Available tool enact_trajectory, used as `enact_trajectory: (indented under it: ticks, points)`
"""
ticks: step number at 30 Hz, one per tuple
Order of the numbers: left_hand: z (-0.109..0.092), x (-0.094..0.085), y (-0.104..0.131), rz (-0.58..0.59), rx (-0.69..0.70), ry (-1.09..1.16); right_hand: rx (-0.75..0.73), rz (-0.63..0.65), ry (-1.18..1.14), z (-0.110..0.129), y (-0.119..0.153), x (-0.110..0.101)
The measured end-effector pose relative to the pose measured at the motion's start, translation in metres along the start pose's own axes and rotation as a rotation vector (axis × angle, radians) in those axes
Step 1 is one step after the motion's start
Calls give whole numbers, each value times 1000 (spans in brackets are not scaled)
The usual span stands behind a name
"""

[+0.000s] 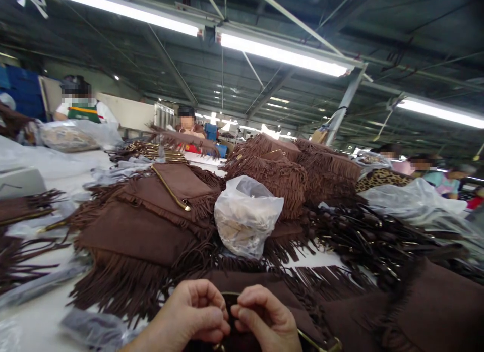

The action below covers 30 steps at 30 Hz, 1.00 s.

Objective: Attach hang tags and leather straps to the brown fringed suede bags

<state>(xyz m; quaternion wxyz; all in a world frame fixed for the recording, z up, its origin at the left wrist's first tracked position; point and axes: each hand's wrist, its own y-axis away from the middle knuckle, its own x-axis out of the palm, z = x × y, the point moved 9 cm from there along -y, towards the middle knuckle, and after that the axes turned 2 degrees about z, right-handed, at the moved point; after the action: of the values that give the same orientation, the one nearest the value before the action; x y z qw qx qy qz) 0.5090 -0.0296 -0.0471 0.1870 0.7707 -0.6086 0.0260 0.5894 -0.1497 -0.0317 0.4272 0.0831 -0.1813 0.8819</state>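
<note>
At the bottom middle, my left hand (pixel 198 311) and my right hand (pixel 266 316) meet almost fingertip to fingertip. Both are closed, thumbs pressed against bent fingers. What they pinch is too small or hidden to make out. Beneath them lies a dark brown fringed bag (pixel 251 281), with a thin gold-coloured edge showing between the hands. A gold zipper (pixel 315 342) runs along the bag right of my right hand. Just beyond stands a clear plastic bag (pixel 245 216) with pale beige contents.
Flat brown fringed pieces (pixel 136 231) lie left, one with a gold zipper. Behind rise tall fringed stacks (pixel 272 165). Dark straps with gold hardware (pixel 363 236) heap at right beside plastic sheeting (pixel 416 198). A co-worker (pixel 187 125) is across the table; other people work farther off.
</note>
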Motion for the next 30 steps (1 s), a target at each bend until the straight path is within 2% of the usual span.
enact_trajectory:
  ticks: [5,11,15,24,27,30]
  points:
    - [3,1,-6,20,11,-68,-88,37,-19,3,0,3]
    - [3,9,-5,-28,65,-332,16,-2,18,-11,5,-6]
    - [-1,19,-3,3,129,-462,44,-25,-17,-16,7,-10]
    - [8,15,-4,-18,84,-445,1,27,27,-13,8,-5]
    - [3,16,-1,-23,121,-480,-3,27,40,-13,8,-5]
    - [-10,17,2,-41,215,-591,7,15,28,-14,7,-7]
